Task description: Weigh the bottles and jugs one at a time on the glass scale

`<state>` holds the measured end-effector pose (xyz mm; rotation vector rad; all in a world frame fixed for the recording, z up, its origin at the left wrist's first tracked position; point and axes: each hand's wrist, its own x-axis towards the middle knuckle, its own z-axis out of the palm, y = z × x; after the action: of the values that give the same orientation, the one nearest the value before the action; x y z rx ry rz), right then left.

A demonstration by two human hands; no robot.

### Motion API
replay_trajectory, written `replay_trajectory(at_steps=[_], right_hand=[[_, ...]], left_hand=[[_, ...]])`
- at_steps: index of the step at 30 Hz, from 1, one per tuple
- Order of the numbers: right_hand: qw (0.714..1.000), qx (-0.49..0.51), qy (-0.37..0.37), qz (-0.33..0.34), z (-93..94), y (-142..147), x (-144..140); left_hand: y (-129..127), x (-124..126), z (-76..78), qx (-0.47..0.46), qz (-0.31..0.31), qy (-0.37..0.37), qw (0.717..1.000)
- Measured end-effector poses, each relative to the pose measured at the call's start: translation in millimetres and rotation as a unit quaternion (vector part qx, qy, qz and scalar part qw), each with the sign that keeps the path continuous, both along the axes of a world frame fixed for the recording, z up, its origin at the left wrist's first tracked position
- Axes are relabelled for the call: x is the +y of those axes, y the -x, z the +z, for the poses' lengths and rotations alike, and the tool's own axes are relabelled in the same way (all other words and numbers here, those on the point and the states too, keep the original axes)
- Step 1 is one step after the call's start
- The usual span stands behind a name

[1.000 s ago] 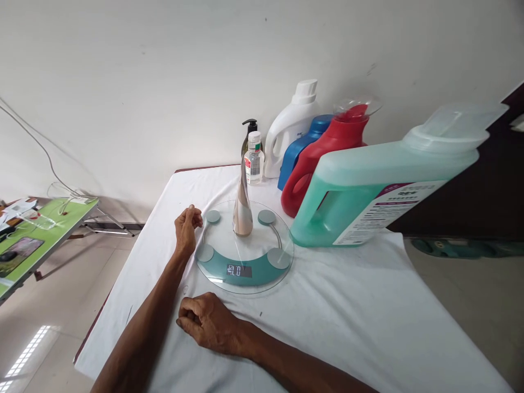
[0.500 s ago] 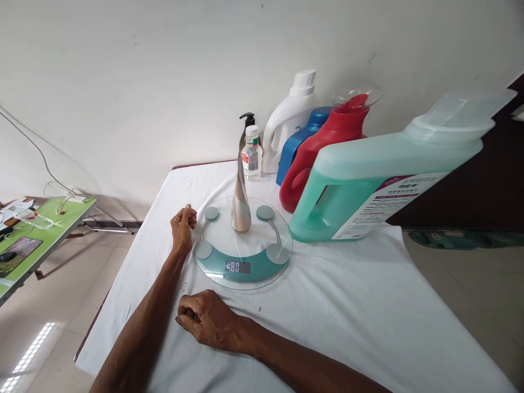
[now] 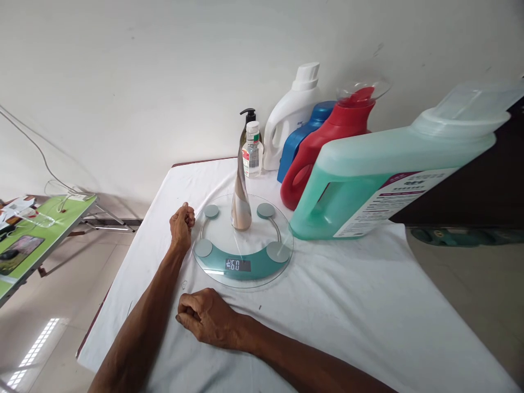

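A round glass bathroom scale (image 3: 220, 267) with a teal band and a lit digital display lies on the white cloth. On it stands a slender, tapering, twisted object (image 3: 241, 208), beige, white and brown-grey, its tip overlapping the bottles behind. My left hand (image 3: 182, 225) rests curled beside the scale's left edge, and nothing shows in its fingers. Nearer to me, my right hand (image 3: 208, 318) lies on the cloth in a loose fist, below the scale's front edge and apart from it. No object is visible in that hand either.
A large green jug (image 3: 352, 188) stands right of the scale. Behind it are a red jug (image 3: 344, 128), a blue bottle (image 3: 292, 150), a white jug (image 3: 292, 103), a clear bottle (image 3: 252, 155) and a dark pump bottle (image 3: 248, 115). A green table (image 3: 67, 210) is at left.
The digits on the scale's display have changed. Both hands stay in nearly the same places, and the view has shifted slightly.
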<state>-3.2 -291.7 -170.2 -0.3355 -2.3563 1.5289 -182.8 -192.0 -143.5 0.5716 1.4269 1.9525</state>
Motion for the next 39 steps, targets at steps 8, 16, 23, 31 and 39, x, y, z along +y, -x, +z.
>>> replay_trajectory(at_steps=[8, 16, 23, 31, 39], right_hand=[[1.0, 0.004, 0.001, 0.004, 0.5, -0.8, 0.2], [1.0, -0.004, -0.002, 0.007, 3.2, -1.7, 0.9], [1.0, -0.007, -0.004, 0.012, 5.3, -2.6, 2.1], [1.0, -0.004, -0.012, 0.01, 2.0, -1.3, 0.9], [1.0, 0.001, -0.008, 0.012, 4.6, -2.7, 1.5]], left_hand=[[2.8, -0.9, 7.8, -0.091, 0.02, -0.009, 0.996], [4.2, -1.0, 4.3, -0.083, 0.028, -0.016, 0.996], [8.5, 0.0, 2.3, -0.091, 0.019, -0.017, 0.996], [7.4, -0.4, 2.8, -0.083, 0.016, -0.01, 0.996], [5.8, -1.0, 4.6, -0.083, 0.025, -0.012, 0.996]])
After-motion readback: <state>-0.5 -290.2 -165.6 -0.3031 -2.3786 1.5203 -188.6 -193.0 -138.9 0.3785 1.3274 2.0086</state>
